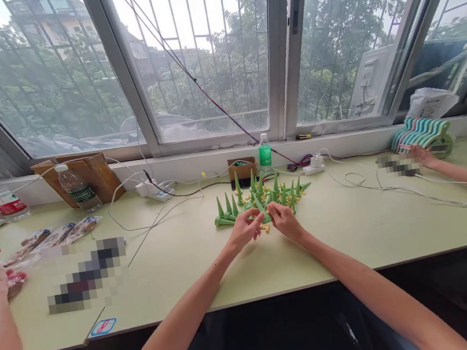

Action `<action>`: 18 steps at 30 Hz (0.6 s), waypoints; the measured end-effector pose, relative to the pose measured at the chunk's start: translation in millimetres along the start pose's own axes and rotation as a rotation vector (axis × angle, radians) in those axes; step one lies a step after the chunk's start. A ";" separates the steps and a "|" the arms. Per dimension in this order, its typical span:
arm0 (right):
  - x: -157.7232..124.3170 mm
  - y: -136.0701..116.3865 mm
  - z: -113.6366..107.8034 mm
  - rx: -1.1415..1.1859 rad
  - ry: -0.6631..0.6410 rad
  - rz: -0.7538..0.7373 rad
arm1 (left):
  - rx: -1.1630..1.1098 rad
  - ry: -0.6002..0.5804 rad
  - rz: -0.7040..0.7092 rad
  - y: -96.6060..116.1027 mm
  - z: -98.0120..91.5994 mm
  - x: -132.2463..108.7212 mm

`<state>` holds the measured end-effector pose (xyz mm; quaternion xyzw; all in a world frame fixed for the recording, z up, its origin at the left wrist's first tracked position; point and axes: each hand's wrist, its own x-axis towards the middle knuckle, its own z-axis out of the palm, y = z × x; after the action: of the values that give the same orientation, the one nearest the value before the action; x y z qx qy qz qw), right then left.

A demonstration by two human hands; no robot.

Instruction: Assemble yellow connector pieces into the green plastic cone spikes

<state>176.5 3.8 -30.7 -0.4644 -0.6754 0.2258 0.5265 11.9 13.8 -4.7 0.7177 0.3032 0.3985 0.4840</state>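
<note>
At the middle of the table, my left hand (pixel 247 226) and my right hand (pixel 285 220) come together, fingers closed on one green cone-shaped spike (pixel 265 217). Part of that spike is hidden by the fingers. Just beyond the hands stands a cluster of similar green spikes (pixel 276 183), several upright with points up. A few more green spikes (pixel 223 221) lie on their sides left of my left hand. Small yellow T-shaped pieces (pixel 266 228) lie among and below the cluster.
A small cardboard box (pixel 242 169) and a green-labelled bottle (pixel 265 153) stand behind the cluster. White cables (pixel 357 180) cross the table (pixel 178 277). Other people's arms (pixel 456 168) reach in at right and left. Teal hangers (pixel 423 136) stand far right; bottles (pixel 80 189) stand left.
</note>
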 end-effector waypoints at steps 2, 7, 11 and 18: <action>0.1 -1.2 -0.8 -0.021 -0.010 -0.004 | 0.011 -0.002 0.005 -1.6 -0.4 -0.2; 1.1 -2.7 -2.3 -0.080 -0.032 -0.018 | 0.094 0.052 0.052 -7.0 0.1 1.0; 1.5 -3.0 -2.2 -0.092 -0.022 -0.001 | 0.234 0.117 0.185 -13.4 1.4 4.2; 2.1 -0.6 0.5 -0.074 -0.009 0.007 | 0.349 0.217 0.255 -16.0 2.5 7.9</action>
<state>175.8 5.4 -29.3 -0.4850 -0.6840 0.2045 0.5050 17.2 24.7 -18.0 0.7760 0.3244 0.4726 0.2631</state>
